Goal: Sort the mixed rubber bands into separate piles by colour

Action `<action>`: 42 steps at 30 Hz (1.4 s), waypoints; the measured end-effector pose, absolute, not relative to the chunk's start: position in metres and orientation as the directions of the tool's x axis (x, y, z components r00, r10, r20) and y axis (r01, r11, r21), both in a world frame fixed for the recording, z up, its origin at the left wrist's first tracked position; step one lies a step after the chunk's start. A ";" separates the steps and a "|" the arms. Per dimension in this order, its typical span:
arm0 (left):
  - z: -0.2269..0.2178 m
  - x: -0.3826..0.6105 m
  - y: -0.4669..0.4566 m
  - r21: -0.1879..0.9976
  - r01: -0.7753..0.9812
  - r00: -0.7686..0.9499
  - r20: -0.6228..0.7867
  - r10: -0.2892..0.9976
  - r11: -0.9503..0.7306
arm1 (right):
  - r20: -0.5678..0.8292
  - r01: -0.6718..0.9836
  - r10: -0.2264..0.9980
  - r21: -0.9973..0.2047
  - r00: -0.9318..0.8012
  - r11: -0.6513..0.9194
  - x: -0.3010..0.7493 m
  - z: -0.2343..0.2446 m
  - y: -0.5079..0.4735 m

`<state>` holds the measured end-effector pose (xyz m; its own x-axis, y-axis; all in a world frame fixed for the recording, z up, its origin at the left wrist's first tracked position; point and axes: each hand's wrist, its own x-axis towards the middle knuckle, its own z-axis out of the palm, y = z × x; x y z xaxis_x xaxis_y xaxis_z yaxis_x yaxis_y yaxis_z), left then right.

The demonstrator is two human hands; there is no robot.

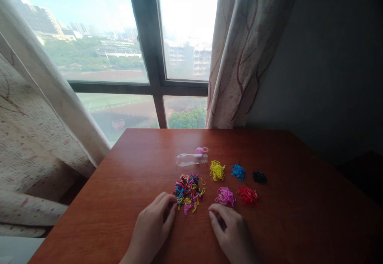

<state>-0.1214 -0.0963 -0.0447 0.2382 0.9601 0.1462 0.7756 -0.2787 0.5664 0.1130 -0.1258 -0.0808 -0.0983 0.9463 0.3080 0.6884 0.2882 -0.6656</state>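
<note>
A mixed pile of small colored rubber bands point(188, 190) lies on the brown table, in red, blue, yellow, pink, black and orange. My left hand point(154, 224) rests at the pile's left edge, its thumb and index tips drawn close together against the bands. Whatever is between those tips is hidden. To the right of the pile, my right hand point(230, 228) has its thumb and forefinger pinched together, and I cannot make out anything in them. Just beyond it sit a pink heap point(225, 196) and a red heap point(247, 196) of bands.
Farther back are a yellow heap point(217, 170), a blue heap point(238, 172) and a black heap point(259, 177). A clear bottle point(191, 160) lies on its side, a pink ring-topped cap point(202, 150) behind it. The wooden table point(143, 152) ends at a window between curtains point(236, 56).
</note>
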 end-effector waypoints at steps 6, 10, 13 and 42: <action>-0.043 -0.122 -0.099 0.589 0.756 0.245 0.150 0.958 -0.285 | 0.328 0.703 0.936 -0.636 -0.125 0.317 0.115 -0.083 -0.124; -0.042 -0.122 -0.099 0.603 0.745 0.250 0.144 0.957 -0.285 | 0.363 0.710 0.924 -0.619 -0.121 0.336 0.115 -0.082 -0.124; -0.041 -0.121 -0.099 0.612 0.735 0.258 0.147 0.955 -0.292 | 0.393 0.710 0.912 -0.610 -0.114 0.352 0.114 -0.080 -0.123; -0.043 -0.099 -0.106 0.706 0.534 0.447 0.230 0.864 -0.464 | 0.430 0.692 0.872 -0.557 -0.232 0.459 0.107 -0.075 -0.124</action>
<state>-0.0992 -0.1062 -0.0432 0.4473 0.8643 0.2301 0.5341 -0.4645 0.7064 0.1066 -0.1240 -0.0753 -0.2323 0.8725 0.4299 0.6922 0.4588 -0.5571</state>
